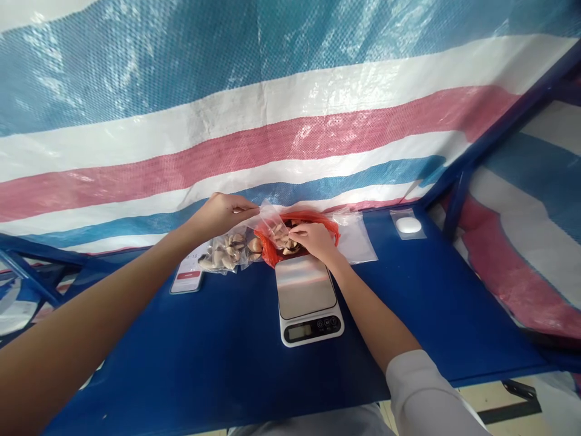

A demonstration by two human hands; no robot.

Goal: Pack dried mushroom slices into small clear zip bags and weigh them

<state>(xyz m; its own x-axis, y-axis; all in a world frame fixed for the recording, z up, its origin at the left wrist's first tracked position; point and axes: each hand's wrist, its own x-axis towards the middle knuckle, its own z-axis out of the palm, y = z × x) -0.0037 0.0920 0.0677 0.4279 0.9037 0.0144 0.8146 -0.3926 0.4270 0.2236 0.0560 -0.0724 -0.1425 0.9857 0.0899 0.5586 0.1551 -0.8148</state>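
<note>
My left hand [224, 212] is closed in a pinch on the upper edge of a clear plastic bag [271, 217], which hangs tilted over a red plastic bag [269, 249]. Pale brown pieces that look like dried mushrooms [282, 237] show in the lower part of the clear bag. The fingers of my right hand [316, 240] are pinched together against the lower right side of that bag. Whether they grip its film or a piece is too small to tell. Just in front of the red bag lies a white kitchen scale [306, 289] with a bare metal plate.
Filled clear bags [226, 251] lie left of the red bag, partly over a phone [187, 277]. Flat clear bags [356, 237] lie to the right. Farther right, a white oval object [408, 225] rests on a small clear bag. Striped sheeting [254, 142] rises behind the blue table [218, 357].
</note>
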